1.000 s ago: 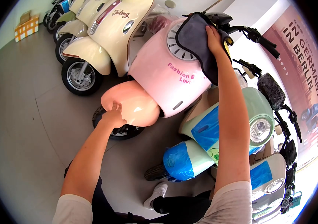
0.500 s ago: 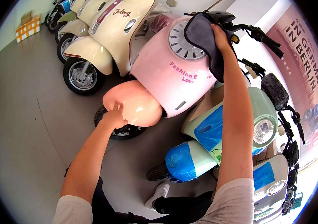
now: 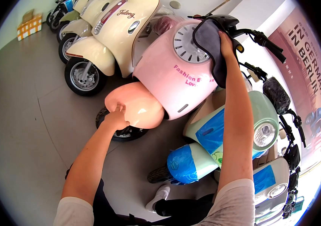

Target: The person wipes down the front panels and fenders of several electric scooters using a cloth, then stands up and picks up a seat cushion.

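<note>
A pink scooter [image 3: 171, 86] with a round slotted light panel [image 3: 191, 44] and magenta lettering stands in front of me. My left hand [image 3: 117, 118] rests on its peach front fender [image 3: 139, 103], fingers apart and with nothing in them. Up by the handlebar, my right hand [image 3: 227, 45] presses a dark grey cloth [image 3: 210, 39] against the upper front panel. The cloth hangs down over the panel's right side and covers part of the round panel and the end of the lettering. My right fingers are partly hidden at the cloth.
Cream scooters [image 3: 126, 30] are lined up at the left. Close on the right stands a mint-green scooter [image 3: 266, 109] with blue film, and more scooters [image 3: 271, 184] beyond it. A taped box [image 3: 29, 27] lies by the wall. Grey floor [image 3: 25, 132] spreads at left.
My right hand and the cloth have shifted slightly right and down, baring a bit more of the round panel. My left hand stays on the fender.
</note>
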Motion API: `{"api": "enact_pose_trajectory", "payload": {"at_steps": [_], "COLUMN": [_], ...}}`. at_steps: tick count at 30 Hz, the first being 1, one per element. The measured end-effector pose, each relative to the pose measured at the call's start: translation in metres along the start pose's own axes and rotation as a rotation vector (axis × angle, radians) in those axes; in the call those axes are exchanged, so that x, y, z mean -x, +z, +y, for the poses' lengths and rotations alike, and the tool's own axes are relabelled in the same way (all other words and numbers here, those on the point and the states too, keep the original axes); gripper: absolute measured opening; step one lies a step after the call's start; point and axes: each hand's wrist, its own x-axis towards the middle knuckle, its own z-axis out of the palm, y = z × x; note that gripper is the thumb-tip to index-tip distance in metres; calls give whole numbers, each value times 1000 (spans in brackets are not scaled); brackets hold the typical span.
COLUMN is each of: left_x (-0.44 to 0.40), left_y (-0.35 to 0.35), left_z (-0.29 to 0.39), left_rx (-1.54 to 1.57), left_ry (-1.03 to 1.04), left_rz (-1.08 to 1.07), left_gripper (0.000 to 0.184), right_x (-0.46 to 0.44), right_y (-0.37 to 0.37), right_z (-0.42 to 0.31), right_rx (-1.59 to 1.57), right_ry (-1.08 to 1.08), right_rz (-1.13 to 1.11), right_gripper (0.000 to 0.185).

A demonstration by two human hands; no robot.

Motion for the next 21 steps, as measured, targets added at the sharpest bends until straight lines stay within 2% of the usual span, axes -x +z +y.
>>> {"api": "enact_pose_trajectory", "payload": {"at_steps": [21], "left_x": [1], "left_y": [-2], "left_z": [-7], "left_rx": [24], "left_ry": [32], "left_rz": [-6], "left_gripper": [96], "right_x": [6], "right_y": [-4], "right_z": [22], "right_rx": [43], "right_ry": [-35], "right_rz": [101], "right_gripper": [55]}}
